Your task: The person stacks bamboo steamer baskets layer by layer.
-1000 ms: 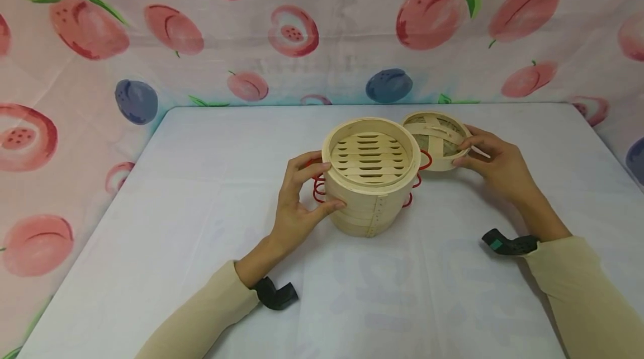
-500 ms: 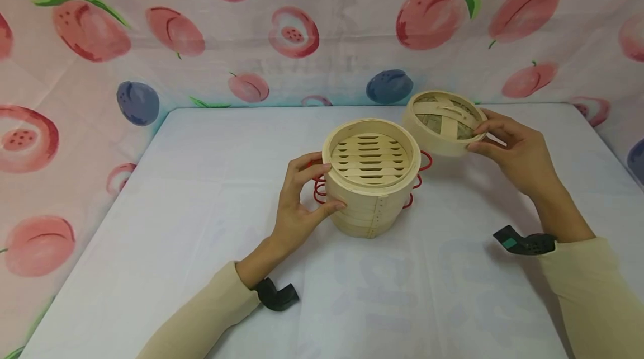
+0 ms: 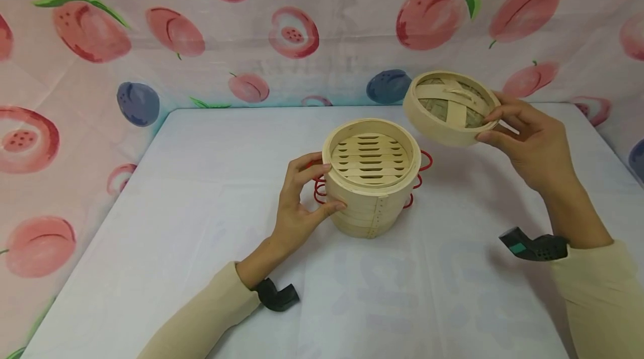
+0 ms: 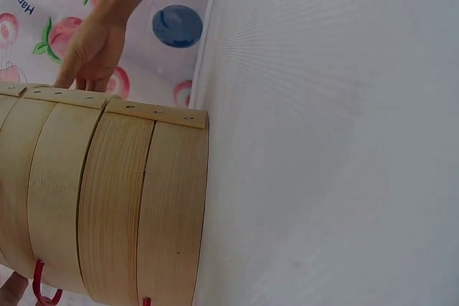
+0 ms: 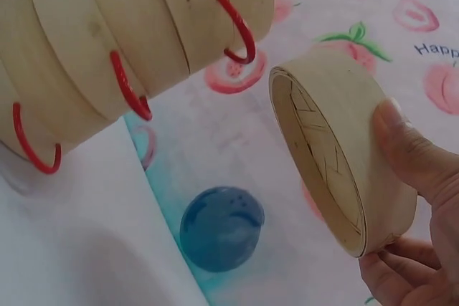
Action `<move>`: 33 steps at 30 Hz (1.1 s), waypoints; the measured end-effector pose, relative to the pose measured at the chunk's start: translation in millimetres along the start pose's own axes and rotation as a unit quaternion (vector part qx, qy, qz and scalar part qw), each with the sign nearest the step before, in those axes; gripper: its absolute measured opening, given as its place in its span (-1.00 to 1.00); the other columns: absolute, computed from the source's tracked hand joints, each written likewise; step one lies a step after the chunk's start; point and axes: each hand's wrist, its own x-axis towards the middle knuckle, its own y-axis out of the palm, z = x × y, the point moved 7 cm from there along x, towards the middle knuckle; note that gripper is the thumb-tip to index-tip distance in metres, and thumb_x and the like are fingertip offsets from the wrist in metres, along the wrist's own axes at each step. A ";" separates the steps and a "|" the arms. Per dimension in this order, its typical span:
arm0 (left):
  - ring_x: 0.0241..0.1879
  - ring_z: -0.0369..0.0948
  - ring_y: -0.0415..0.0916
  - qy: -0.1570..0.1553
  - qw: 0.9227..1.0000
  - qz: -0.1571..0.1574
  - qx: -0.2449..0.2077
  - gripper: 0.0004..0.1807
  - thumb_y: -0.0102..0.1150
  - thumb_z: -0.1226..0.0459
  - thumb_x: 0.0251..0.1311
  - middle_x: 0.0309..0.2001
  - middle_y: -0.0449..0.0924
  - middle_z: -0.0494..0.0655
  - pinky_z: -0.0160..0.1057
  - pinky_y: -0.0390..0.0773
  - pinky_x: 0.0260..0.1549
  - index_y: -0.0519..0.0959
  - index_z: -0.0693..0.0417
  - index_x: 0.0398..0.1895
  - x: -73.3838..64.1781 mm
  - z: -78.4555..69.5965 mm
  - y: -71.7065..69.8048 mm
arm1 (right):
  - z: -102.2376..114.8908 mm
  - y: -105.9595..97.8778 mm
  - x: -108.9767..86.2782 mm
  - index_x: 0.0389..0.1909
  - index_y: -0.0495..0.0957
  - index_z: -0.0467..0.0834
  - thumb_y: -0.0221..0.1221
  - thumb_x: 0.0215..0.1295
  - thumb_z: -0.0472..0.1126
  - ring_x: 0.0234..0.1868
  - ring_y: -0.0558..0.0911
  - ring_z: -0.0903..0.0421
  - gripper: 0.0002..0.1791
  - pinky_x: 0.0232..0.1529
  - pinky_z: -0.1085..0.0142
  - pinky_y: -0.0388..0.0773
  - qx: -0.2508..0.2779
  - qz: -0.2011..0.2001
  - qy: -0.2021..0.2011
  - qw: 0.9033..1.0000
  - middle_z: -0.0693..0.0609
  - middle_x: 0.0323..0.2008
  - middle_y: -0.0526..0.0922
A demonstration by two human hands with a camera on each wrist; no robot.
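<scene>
A stack of bamboo steamer baskets stands upright on the table, its slatted top tier uncovered. Red loop handles stick out from its sides. My left hand grips the stack's left side, thumb in front and fingers around the back near the rim. To the right and above the stack, my right hand pinches the rim of the round bamboo steamer lid, which is tilted and raised off the table. Its woven top with a strap handle shows in the head view. The right wrist view shows the lid's hollow underside.
A white-covered table lies beneath. Behind it hangs a pink fruit-print cloth, close behind the lid. A black wrist camera sits on the right wrist, another black camera on the left.
My right hand has lifted the steamer lid from the table behind the stack, up and to the right. My left hand and the stack have stayed in place.
</scene>
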 end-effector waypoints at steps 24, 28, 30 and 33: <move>0.21 0.07 0.24 0.001 1.000 -0.004 -0.004 -0.38 0.36 0.02 0.04 0.24 0.24 0.12 -0.05 0.40 0.08 0.40 -0.16 0.20 -0.4 -0.7 1.3 | 45.7 27.5 7.3 -0.25 0.53 -0.51 0.34 -0.11 -0.66 0.21 0.44 -0.01 -0.68 0.05 0.42 0.46 -0.143 0.031 -0.051 0.988 -0.18 0.18 0.48; 0.21 0.07 0.25 0.002 1.000 -0.005 -0.003 -0.38 0.35 0.01 0.05 0.23 0.25 0.13 -0.05 0.40 0.08 0.40 -0.16 0.20 -0.5 -0.9 0.8 | 53.4 39.1 11.5 -0.26 0.56 -0.46 0.36 -0.09 -0.61 0.23 0.43 0.01 -0.69 0.08 0.39 0.44 -0.198 0.047 -0.047 0.978 -0.13 0.19 0.47; 0.21 0.07 0.25 0.003 1.000 -0.005 -0.002 -0.38 0.35 0.01 0.05 0.23 0.25 0.13 -0.06 0.40 0.07 0.40 -0.16 0.20 -0.6 -0.9 0.4 | 55.6 44.7 12.6 -0.27 0.56 -0.45 0.36 -0.08 -0.60 0.22 0.43 0.00 -0.70 0.08 0.40 0.43 -0.188 0.053 -0.043 0.980 -0.13 0.19 0.47; 0.21 0.07 0.25 0.005 1.000 -0.005 -0.005 -0.39 0.35 0.02 0.05 0.23 0.25 0.13 -0.04 0.40 0.08 0.40 -0.15 0.20 0.2 -0.8 1.1 | 56.5 52.1 13.1 -0.28 0.56 -0.47 0.35 -0.09 -0.62 0.22 0.42 -0.02 -0.70 0.08 0.40 0.44 -0.147 0.060 -0.037 0.987 -0.16 0.20 0.45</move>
